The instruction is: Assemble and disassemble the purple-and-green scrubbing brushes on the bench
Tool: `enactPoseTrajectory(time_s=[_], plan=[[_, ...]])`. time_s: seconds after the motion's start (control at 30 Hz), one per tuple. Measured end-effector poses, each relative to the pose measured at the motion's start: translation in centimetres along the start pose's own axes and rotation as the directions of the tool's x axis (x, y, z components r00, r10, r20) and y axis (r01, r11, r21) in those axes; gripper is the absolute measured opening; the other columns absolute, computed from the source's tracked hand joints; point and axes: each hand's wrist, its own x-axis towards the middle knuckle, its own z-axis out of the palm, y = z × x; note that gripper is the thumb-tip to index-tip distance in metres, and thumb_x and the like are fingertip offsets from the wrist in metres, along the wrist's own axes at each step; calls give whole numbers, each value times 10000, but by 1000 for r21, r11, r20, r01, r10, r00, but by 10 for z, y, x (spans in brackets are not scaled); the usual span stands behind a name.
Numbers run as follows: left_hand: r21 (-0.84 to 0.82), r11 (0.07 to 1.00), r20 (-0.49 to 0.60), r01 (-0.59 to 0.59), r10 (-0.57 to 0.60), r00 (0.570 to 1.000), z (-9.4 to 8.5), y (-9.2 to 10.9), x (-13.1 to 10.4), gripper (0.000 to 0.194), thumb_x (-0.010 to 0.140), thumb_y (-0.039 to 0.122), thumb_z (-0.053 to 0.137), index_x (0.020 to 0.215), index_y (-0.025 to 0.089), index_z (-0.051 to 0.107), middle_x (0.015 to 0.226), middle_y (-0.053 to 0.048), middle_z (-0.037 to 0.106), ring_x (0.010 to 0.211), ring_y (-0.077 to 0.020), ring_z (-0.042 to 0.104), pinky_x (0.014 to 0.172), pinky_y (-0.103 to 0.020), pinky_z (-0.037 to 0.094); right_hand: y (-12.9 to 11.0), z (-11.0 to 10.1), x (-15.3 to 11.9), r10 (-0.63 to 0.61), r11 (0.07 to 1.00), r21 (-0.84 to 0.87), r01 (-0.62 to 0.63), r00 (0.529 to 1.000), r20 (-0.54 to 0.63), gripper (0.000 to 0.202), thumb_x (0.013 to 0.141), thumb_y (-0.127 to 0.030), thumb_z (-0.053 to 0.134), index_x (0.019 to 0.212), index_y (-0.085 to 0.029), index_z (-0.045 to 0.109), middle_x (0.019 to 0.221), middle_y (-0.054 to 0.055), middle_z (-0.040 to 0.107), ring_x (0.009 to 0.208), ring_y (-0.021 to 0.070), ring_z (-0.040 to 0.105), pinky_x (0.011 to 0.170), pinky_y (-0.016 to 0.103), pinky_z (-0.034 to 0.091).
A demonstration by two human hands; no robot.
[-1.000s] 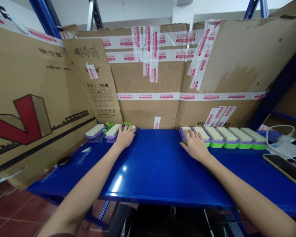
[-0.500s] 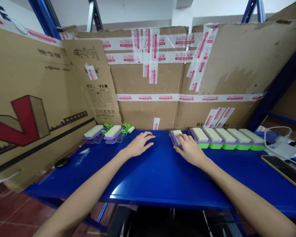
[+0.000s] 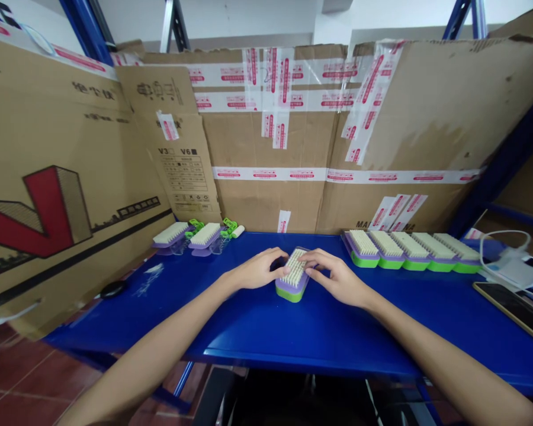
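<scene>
Nearest up is the table (image 3: 266, 337), with its front edge well short of both hands, so a pull this way would have some blue top to slide over. The brush (image 3: 292, 290) is being steadied between the left hand (image 3: 258, 269) and the right hand (image 3: 343, 280), bristles up, far end angled a bit to the right. Both hands look half-open, fingers curved, tips at the brush; how hard it's being pressed can't be told. Judging from that, a turn or lift would need both sides pinched evenly, with the bristles not squashed.

Out to the right hand's right, the phone (image 3: 510, 307) lies by the table edge, so a wide swing that way should be kept short. Beyond that hand, five brushes (image 3: 409, 245) are lined up close together, easily nudged. Past the left hand, off to its left, two more (image 3: 205, 235) are set beside green clips (image 3: 231, 227). Farthest off, any reach is stopped by the cardboard (image 3: 270, 204).
</scene>
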Motion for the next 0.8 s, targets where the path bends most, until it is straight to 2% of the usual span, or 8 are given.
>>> enactPoseTrajectory(time_s=[0.1, 0.2, 0.33, 0.47, 0.57, 0.67, 0.73, 0.8], plan=[[4, 999, 30, -43, 43, 999, 5, 0, 1, 714, 1017, 780, 702, 1504, 259, 666, 1434, -153, 754, 1301, -353, 721, 1133, -529, 576, -6, 2, 0, -26, 999, 28, 26, 999, 25, 239, 1172, -352, 599, 1294, -260, 782, 1386, 109, 763, 1285, 266, 749, 1123, 497, 647], [-6, 999, 9, -54, 54, 999, 8, 5, 2, 826, 943, 726, 831, 1604, 283, 609, 1506, -148, 735, 1349, -371, 714, 1185, -578, 560, -15, 5, -1, -75, 995, -55, 78, 996, 47, 269, 1180, -340, 572, 1371, -271, 748, 1372, 109, 772, 1329, 284, 725, 1185, 547, 609], [24, 998, -61, -64, 65, 996, 4, 8, 1, 572, 1044, 511, 748, 1557, 274, 658, 1456, -126, 762, 1333, -336, 722, 1191, -559, 568, -15, 3, -1, -103, 958, -266, 105, 994, 23, 327, 1193, -329, 502, 1439, -285, 712, 1365, 125, 757, 1294, 313, 720, 1157, 574, 614], [121, 991, -62, -55, 63, 996, -3, 5, 0, 505, 1071, 350, 627, 1570, 276, 644, 1497, -101, 748, 1366, -331, 687, 1212, -583, 550, 4, -2, -2, 10, 879, -477, -19, 1000, -21, 454, 1164, -376, 566, 1599, -246, 591, 1509, 179, 675, 1411, 379, 650, 1209, 641, 562], [161, 986, -66, -33, 45, 997, -5, 3, -1, 512, 1077, 313, 582, 1586, 265, 619, 1518, -108, 729, 1404, -333, 664, 1221, -588, 537, 20, -1, -5, 142, 851, -514, -105, 989, 34, 653, 1125, -483, 660, 1688, -207, 477, 1590, 216, 631, 1476, 409, 634, 1221, 663, 552], [196, 980, -74, -34, 50, 996, -3, 2, -2, 514, 1103, 493, 632, 1569, 277, 619, 1506, -126, 725, 1378, -348, 681, 1193, -593, 544, 28, 4, -7, 175, 854, -510, -104, 980, 94, 664, 1119, -507, 685, 1679, -213, 482, 1566, 210, 670, 1490, 401, 643, 1256, 669, 520], [247, 968, -71, -45, 64, 995, 0, 2, -2, 703, 1030, 698, 724, 1583, 282, 602, 1509, -140, 720, 1367, -380, 688, 1189, -616, 531, 28, 7, -7, 173, 859, -503, -93, 978, 114, 655, 1109, -502, 709, 1659, -212, 506, 1546, 207, 686, 1477, 397, 656, 1289, 682, 483], [307, 949, -53, -70, 91, 994, 3, 2, -1, 889, 938, 829, 770, 1612, 283, 577, 1518, -151, 713, 1373, -410, 686, 1187, -629, 519, 25, 9, -7, 171, 864, -497, -85, 976, 131, 673, 1084, -507, 749, 1645, -212, 525, 1527, 206, 692, 1450, 402, 671, 1280, 682, 492]])
